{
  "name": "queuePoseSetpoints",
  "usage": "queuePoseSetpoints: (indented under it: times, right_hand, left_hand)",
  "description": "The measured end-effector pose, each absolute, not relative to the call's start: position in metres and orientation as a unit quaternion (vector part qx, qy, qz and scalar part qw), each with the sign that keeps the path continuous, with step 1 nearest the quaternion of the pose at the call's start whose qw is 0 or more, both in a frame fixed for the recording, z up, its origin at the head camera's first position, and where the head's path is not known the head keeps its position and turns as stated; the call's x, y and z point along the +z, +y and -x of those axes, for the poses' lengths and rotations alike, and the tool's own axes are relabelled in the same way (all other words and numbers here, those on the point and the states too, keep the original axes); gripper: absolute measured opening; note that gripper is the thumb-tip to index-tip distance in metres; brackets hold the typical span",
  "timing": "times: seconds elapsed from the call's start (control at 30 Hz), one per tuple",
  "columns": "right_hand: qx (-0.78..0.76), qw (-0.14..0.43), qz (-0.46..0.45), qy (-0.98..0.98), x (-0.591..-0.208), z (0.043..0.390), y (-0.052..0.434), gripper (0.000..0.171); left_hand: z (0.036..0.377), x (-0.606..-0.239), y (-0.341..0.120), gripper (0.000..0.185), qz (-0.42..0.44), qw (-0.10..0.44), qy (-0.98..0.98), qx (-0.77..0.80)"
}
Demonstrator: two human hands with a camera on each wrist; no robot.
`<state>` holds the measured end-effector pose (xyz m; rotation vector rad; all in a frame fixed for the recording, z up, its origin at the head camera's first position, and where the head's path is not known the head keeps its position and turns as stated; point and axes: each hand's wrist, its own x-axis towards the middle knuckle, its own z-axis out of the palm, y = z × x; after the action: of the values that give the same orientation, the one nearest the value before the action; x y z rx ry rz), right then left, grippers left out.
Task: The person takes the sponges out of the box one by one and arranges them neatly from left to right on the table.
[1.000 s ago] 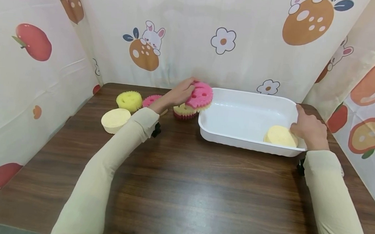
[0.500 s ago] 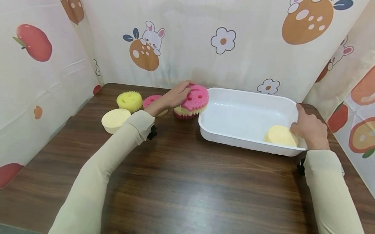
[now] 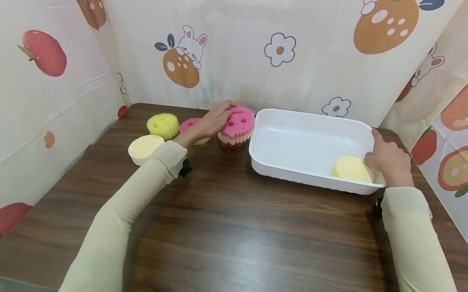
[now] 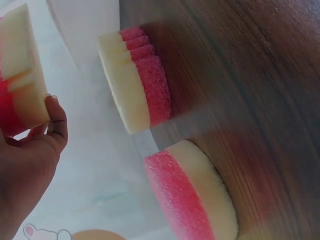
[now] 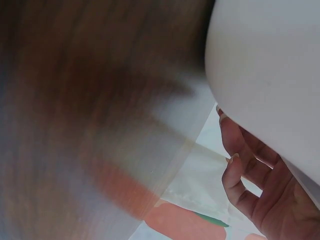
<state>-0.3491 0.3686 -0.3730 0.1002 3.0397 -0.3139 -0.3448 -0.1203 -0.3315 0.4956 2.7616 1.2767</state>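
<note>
My left hand point(image 3: 211, 121) grips a round scrubbing sponge point(image 3: 242, 119), pink with a smiling face on top and cream beneath. A second sponge point(image 4: 142, 82), cream side up over pink, stands on the table below it; in the left wrist view a gap shows between the two. Left of these, another pink-topped sponge point(image 3: 188, 124) lies partly behind my left wrist. At the other side my right hand point(image 3: 390, 161) holds the right rim of a white tray point(image 3: 296, 176), fingers curled under it in the right wrist view. One cream sponge point(image 3: 352, 169) sits in the tray's near right corner.
A yellow smiley sponge point(image 3: 163, 125) and a cream-topped sponge point(image 3: 145, 147) rest at the table's back left. Printed curtains point(image 3: 239, 66) hang close behind and beside the wooden table point(image 3: 228, 235).
My left hand has carried the pink sponge left and slightly down, away from the tray's left rim and over the cream-and-pink sponge. My right hand has stayed on the tray.
</note>
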Motion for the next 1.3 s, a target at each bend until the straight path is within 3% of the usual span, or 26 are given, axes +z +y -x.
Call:
queuePoseSetpoints:
  times: [0.27, 1.3]
  right_hand:
    - [-0.099, 0.043, -0.033, 0.994, -0.373, 0.349, 0.368, 0.087]
    - [-0.098, 0.043, -0.029, 0.994, -0.372, 0.348, 0.368, 0.087]
  left_hand:
    - [0.341, -0.335, -0.134, 0.043, -0.195, 0.012, 0.900, 0.389]
    - [0.320, -0.353, -0.176, 0.039, -0.186, 0.019, 0.916, 0.355]
